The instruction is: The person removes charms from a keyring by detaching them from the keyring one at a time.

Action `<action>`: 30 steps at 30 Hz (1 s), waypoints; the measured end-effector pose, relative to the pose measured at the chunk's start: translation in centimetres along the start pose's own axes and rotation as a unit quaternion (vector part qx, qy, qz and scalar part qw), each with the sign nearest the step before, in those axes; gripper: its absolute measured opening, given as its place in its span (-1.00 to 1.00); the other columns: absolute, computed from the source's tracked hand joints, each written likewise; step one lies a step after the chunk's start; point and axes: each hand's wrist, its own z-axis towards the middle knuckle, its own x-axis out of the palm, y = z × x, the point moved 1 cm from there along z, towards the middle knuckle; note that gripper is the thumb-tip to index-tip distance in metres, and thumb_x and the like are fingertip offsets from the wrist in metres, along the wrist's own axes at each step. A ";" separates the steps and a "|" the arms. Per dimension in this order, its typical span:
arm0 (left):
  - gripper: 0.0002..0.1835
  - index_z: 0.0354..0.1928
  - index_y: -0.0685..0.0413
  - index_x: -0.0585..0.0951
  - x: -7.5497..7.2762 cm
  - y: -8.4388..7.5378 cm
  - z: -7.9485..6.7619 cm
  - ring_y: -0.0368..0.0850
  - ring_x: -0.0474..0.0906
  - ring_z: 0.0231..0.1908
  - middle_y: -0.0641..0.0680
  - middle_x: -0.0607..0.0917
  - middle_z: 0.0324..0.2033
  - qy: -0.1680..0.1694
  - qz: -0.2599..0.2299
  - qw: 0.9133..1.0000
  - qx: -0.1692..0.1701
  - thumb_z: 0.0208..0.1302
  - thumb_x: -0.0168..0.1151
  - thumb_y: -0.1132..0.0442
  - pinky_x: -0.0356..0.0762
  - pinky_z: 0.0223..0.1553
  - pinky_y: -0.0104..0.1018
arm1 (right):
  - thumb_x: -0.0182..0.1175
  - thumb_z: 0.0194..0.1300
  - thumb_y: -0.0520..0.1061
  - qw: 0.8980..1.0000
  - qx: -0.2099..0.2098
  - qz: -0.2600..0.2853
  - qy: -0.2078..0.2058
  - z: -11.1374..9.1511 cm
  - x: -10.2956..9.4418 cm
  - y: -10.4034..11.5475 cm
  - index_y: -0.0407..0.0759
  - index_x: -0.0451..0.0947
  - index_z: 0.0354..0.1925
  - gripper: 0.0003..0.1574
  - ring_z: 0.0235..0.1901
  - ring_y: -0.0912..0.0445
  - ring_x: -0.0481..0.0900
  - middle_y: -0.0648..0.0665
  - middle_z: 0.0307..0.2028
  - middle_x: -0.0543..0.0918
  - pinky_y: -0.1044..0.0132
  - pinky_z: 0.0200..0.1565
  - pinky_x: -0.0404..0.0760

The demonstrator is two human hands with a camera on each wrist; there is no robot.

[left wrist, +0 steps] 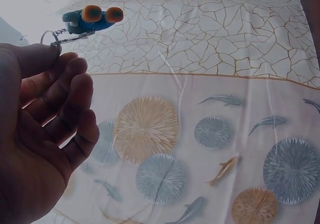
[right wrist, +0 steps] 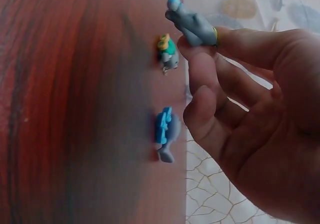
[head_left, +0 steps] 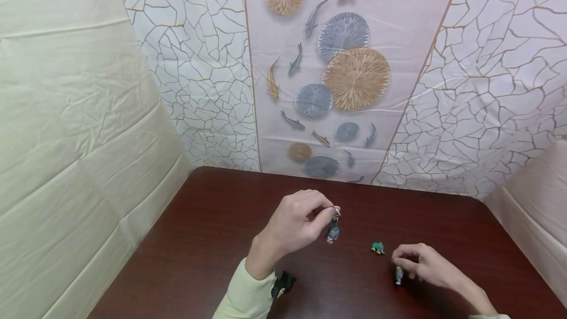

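Observation:
My left hand is raised over the middle of the table, thumb and finger pinching the metal ring of a keychain. From the ring hangs a small blue figure; in the left wrist view this keychain figure shows two orange ends. Low over the table on the right, my right hand pinches a small grey figurine with a light blue tip by its yellow-edged end. A green and grey figurine with yellow parts lies just left of that hand. Another grey figurine with a blue part lies nearby, hidden in the head view.
The dark reddish-brown table reaches back to a patterned cloth with fish and round leaf prints. A cream cloth hangs along the left side. A black object sits at the left sleeve's cuff.

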 end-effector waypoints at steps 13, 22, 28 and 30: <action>-0.89 -0.37 -0.04 0.66 0.0 0.0 0.1 -0.41 0.46 -0.46 -0.16 0.69 -0.45 0.000 0.003 1.000 0.002 0.26 0.23 0.35 0.42 -0.37 -0.67 | 0.19 0.37 -0.10 0.998 0.055 -0.010 0.019 -0.2 0.3 -0.5 -0.08 0.62 -0.28 -0.89 -0.61 0.31 0.50 0.02 -0.36 0.61 0.35 -0.62 0.50; -0.92 -0.33 -0.04 0.67 -0.1 0.0 0.0 -0.41 0.51 -0.42 -0.17 0.71 -0.41 0.004 0.008 1.000 0.002 0.30 0.24 0.29 0.40 -0.31 -0.70 | 0.22 0.35 0.00 0.992 0.114 -0.045 0.022 -0.3 -0.2 0.0 -0.06 0.62 -0.27 -0.83 -0.62 0.31 0.49 0.05 -0.41 0.63 0.36 -0.59 0.48; -0.92 -0.34 -0.04 0.67 -0.1 0.0 0.0 -0.41 0.51 -0.42 -0.17 0.71 -0.41 0.005 0.003 1.000 0.003 0.29 0.25 0.31 0.41 -0.30 -0.70 | 0.20 0.37 -0.03 0.990 0.123 -0.067 0.005 -0.3 -0.8 0.8 -0.11 0.61 -0.23 -0.83 -0.60 0.32 0.50 0.04 -0.37 0.66 0.37 -0.54 0.51; -0.91 -0.34 -0.04 0.67 -0.1 0.0 0.0 -0.41 0.51 -0.41 -0.17 0.71 -0.41 0.006 0.003 1.000 0.003 0.29 0.24 0.31 0.41 -0.30 -0.70 | 0.19 0.37 -0.02 0.990 0.118 -0.077 -0.005 -0.1 -1.0 1.3 -0.08 0.61 -0.24 -0.83 -0.60 0.33 0.48 0.09 -0.42 0.63 0.38 -0.54 0.49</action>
